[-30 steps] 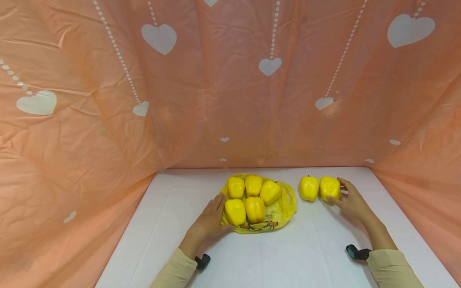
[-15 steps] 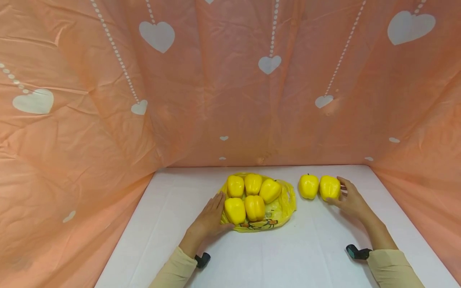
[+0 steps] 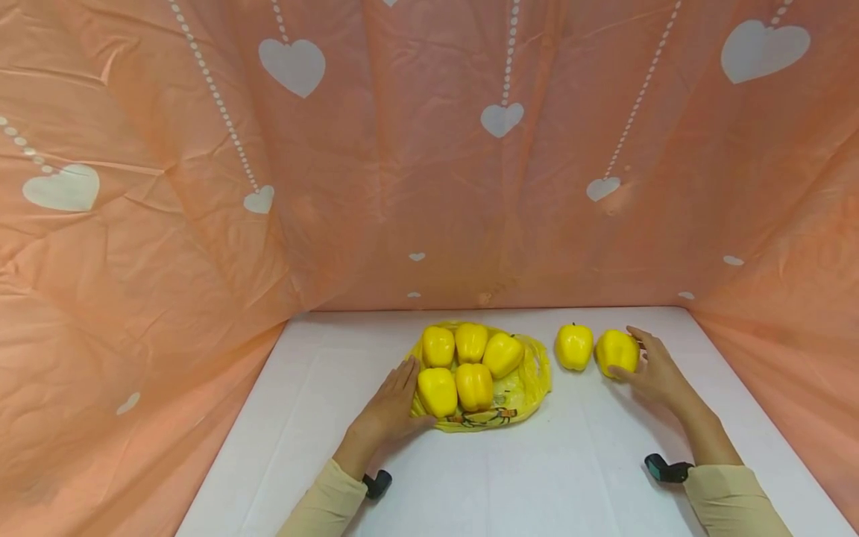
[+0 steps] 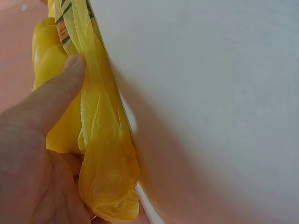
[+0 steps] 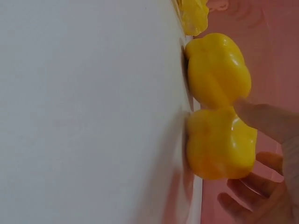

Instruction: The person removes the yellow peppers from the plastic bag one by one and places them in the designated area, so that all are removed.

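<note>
Several yellow bell peppers (image 3: 473, 388) sit upright or tilted on a flattened yellow plastic bag (image 3: 530, 395). At the bag's left edge rests my left hand (image 3: 389, 406), its fingers fairly straight against bag and pepper; the left wrist view shows the thumb touching the bag plastic (image 4: 100, 121). To the right of the bag stand two more bell peppers. My right hand (image 3: 654, 373) holds the outer bell pepper (image 3: 616, 353) between thumb and fingers, and that pepper leans slightly. Just left of it, the other bell pepper (image 3: 574, 347) stands alone, its stem up.
A white-covered table (image 3: 523, 485) lies under everything. Behind and at both sides hangs an orange-pink curtain (image 3: 429, 186) with white hearts. Dark wrist-worn devices (image 3: 666, 470) show beside both sleeves.
The pepper in my right hand has tilted and shifted a little right, which widens the gap to its neighbour. My left hand stays in place at the bag.
</note>
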`<state>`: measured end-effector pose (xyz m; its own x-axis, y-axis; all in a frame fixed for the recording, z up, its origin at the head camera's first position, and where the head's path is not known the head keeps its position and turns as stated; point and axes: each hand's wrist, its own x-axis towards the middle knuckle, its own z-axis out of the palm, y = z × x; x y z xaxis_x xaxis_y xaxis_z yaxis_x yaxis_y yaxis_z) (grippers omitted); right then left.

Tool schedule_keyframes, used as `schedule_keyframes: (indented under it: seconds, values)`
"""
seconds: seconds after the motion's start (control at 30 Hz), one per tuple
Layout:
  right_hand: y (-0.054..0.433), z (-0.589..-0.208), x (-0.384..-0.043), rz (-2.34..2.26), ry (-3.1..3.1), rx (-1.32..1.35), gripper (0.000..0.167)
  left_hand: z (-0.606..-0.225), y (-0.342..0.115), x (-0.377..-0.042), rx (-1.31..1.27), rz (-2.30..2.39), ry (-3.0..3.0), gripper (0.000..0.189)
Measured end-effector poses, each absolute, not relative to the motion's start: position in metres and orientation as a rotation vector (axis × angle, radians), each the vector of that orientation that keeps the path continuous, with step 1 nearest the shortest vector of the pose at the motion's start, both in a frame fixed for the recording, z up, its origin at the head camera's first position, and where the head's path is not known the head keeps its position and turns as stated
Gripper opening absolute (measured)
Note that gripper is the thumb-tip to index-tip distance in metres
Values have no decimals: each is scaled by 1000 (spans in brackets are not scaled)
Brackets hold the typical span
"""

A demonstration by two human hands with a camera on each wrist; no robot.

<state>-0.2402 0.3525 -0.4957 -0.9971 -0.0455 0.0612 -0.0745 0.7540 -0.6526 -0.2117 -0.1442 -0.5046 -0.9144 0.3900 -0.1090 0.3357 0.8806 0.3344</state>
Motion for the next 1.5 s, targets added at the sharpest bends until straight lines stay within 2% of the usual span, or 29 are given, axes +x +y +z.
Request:
schedule_keyframes:
  seconds: [0.4, 0.83, 1.17, 1.5]
  values:
    - [345, -481, -237, 992, -2858, 132, 90, -505, -145, -212, 562, 481, 2868, 112]
    - [319, -471, -232, 1048, -2724, 284, 80, -506, -145, -214, 576, 464, 2879, 112]
    - [294, -469, -230, 1091, -2762, 325, 82, -505, -144, -213, 555, 475, 2870, 112]
    - [270, -474, -227, 1088, -2669, 517, 77, -508, -145, -214, 566, 482, 2873, 113]
